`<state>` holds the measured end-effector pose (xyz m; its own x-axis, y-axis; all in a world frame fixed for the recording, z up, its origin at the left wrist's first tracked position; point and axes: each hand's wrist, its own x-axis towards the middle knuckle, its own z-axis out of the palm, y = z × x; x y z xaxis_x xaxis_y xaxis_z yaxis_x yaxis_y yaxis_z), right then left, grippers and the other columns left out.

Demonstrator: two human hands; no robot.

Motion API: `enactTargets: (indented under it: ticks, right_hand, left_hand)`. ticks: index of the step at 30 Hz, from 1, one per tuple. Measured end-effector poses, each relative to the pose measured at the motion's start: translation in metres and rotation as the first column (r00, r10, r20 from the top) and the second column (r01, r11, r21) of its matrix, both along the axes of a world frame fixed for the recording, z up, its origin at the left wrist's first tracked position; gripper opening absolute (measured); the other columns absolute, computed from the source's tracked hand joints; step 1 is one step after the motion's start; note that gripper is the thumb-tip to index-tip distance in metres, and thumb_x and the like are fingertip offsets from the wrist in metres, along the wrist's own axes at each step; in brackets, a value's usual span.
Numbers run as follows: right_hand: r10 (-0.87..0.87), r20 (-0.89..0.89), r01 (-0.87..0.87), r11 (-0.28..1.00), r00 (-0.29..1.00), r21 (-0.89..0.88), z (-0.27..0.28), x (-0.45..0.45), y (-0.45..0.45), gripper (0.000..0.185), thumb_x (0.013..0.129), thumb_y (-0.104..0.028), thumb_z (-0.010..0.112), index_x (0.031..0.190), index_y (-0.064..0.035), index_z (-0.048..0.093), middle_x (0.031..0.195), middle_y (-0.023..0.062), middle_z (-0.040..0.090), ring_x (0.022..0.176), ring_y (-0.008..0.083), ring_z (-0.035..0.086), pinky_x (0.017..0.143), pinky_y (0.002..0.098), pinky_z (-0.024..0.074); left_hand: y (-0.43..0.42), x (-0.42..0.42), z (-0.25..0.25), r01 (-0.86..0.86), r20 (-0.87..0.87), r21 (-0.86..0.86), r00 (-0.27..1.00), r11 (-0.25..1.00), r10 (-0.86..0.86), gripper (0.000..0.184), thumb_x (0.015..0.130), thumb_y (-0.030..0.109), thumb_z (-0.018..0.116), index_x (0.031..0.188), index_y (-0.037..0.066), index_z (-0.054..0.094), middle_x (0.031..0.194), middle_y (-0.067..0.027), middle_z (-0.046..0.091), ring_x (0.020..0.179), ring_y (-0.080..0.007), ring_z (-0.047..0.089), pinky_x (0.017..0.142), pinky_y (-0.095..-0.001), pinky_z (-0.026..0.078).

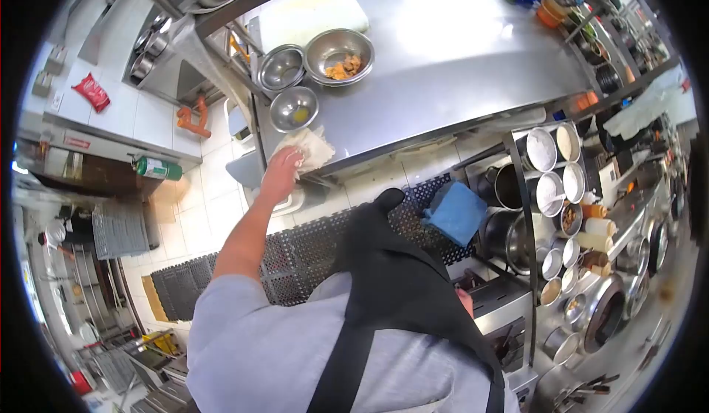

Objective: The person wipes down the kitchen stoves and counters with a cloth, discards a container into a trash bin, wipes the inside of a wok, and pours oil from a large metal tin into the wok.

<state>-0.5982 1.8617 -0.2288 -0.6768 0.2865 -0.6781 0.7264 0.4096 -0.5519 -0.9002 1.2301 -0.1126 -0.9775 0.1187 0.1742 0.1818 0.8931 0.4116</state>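
Observation:
My left hand point(283, 169) is closed on a pale cloth point(316, 151) at the near left corner of a steel worktable point(443, 81). Just beyond the cloth stands a small metal bowl point(284, 115) with a little yellow liquid in it. A second metal bowl point(270, 72) sits behind that one. Beside it is a larger bowl point(316, 44) holding orange-brown food pieces point(345, 67). Low on my right side, my right hand point(464, 300) shows only in part past the black apron, near a steel oven-like unit point(506, 295); its fingers are hidden.
A white cutting board point(317, 16) lies at the table's back left. To the right, a rack holds several round containers point(541, 149) beside large pots point(508, 239). A blue bundle point(456, 212) is low by the black perforated mat point(284, 265). A green cylinder point(157, 168) stands left.

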Motion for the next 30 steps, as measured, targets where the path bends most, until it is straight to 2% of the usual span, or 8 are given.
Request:
enactTargets:
  ticks: [7, 14, 16, 19, 21, 24, 28, 30]
  right_hand:
    - [-0.004, 0.022, 0.001, 0.993, 1.0, 0.122, -0.013, 0.031, 0.003, 0.021, 0.095, -0.016, 0.061, 0.102, -0.0013, 0.074, 0.085, 0.0043, 0.071, 0.076, 0.0155, 0.063, 0.07, 0.0328, 0.0505]
    - [-0.058, 0.015, 0.057, 0.997, 0.998, 0.049, -0.011, 0.016, 0.009, 0.021, 0.094, -0.016, 0.061, 0.102, -0.0014, 0.074, 0.085, 0.0047, 0.071, 0.077, 0.0154, 0.064, 0.07, 0.0326, 0.0508]
    - [-0.062, 0.02, 0.061, 0.998, 0.998, 0.031, -0.01, 0.01, 0.011, 0.021, 0.094, -0.016, 0.061, 0.102, -0.0015, 0.074, 0.085, 0.0048, 0.071, 0.077, 0.0154, 0.064, 0.07, 0.0326, 0.0509]
    - [-0.053, 0.029, 0.052, 0.998, 0.998, 0.018, -0.006, 0.001, 0.015, 0.021, 0.094, -0.016, 0.061, 0.102, -0.0015, 0.074, 0.085, 0.005, 0.072, 0.077, 0.0153, 0.064, 0.07, 0.0326, 0.051]
    - [-0.043, 0.033, 0.043, 0.999, 0.999, 0.012, -0.004, -0.008, 0.017, 0.021, 0.094, -0.016, 0.061, 0.102, -0.0016, 0.074, 0.086, 0.0051, 0.072, 0.077, 0.0153, 0.064, 0.071, 0.0325, 0.0511]
    - [-0.027, 0.034, 0.027, 1.0, 0.999, 0.004, -0.003, -0.023, 0.018, 0.021, 0.094, -0.016, 0.061, 0.102, -0.0016, 0.074, 0.086, 0.0053, 0.072, 0.078, 0.0153, 0.065, 0.071, 0.0325, 0.0512]
    - [-0.034, 0.037, 0.034, 0.999, 0.999, -0.008, -0.001, -0.036, 0.016, 0.021, 0.094, -0.016, 0.061, 0.102, -0.0017, 0.075, 0.086, 0.0055, 0.072, 0.078, 0.0153, 0.065, 0.071, 0.0324, 0.0514]
    - [-0.048, 0.035, 0.048, 0.999, 0.998, -0.014, -0.001, -0.04, 0.015, 0.021, 0.093, -0.016, 0.061, 0.102, -0.0017, 0.075, 0.086, 0.0056, 0.072, 0.078, 0.0152, 0.065, 0.071, 0.0323, 0.0514]
  left_hand:
    - [-0.001, -0.057, 0.057, 0.235, 0.095, -0.278, 0.972, 0.931, -0.217, 0.045, 0.075, -0.003, 0.062, 0.115, 0.016, 0.07, 0.136, -0.0108, 0.057, 0.133, -0.0322, 0.046, 0.113, -0.0462, 0.035]
    - [0.091, -0.036, 0.065, -0.014, 0.15, -0.376, 0.986, 0.926, 0.076, 0.022, 0.078, 0.01, 0.07, 0.099, 0.006, 0.067, 0.117, -0.0141, 0.061, 0.114, -0.0357, 0.056, 0.098, -0.0474, 0.044]
    - [0.101, -0.034, 0.033, -0.31, 0.05, 0.25, 0.95, 0.917, 0.308, 0.03, 0.083, 0.021, 0.072, 0.105, 0.004, 0.063, 0.109, -0.0186, 0.064, 0.105, -0.0346, 0.063, 0.092, -0.0509, 0.048]
    - [0.065, -0.099, 0.017, -0.647, 0.106, 0.476, 0.714, 0.595, 0.692, 0.034, 0.087, 0.023, 0.072, 0.108, 0.0, 0.058, 0.089, -0.0206, 0.066, 0.08, -0.0324, 0.07, 0.069, -0.0476, 0.055]
    - [0.047, -0.125, 0.056, -0.771, 0.445, 0.559, 0.59, 0.306, 0.674, 0.033, 0.086, 0.019, 0.072, 0.105, -0.003, 0.058, 0.072, -0.0168, 0.065, 0.058, -0.0266, 0.067, 0.051, -0.0397, 0.055]
    - [-0.016, -0.144, 0.013, -0.721, 0.617, 0.636, 0.69, 0.277, 0.378, 0.031, 0.083, 0.013, 0.072, 0.101, -0.008, 0.057, 0.066, -0.0132, 0.062, 0.044, -0.021, 0.06, 0.042, -0.0354, 0.053]
    - [-0.012, -0.115, 0.054, -0.697, 0.556, 0.611, 0.715, 0.375, 0.423, 0.025, 0.083, 0.007, 0.069, 0.098, -0.01, 0.059, 0.073, -0.0137, 0.064, 0.051, -0.021, 0.063, 0.047, -0.0356, 0.057]
    - [-0.023, -0.108, 0.054, -0.609, 0.51, 0.775, 0.76, 0.167, 0.403, 0.021, 0.084, 0.005, 0.067, 0.097, -0.01, 0.06, 0.082, -0.0156, 0.066, 0.063, -0.0234, 0.067, 0.056, -0.0349, 0.059]
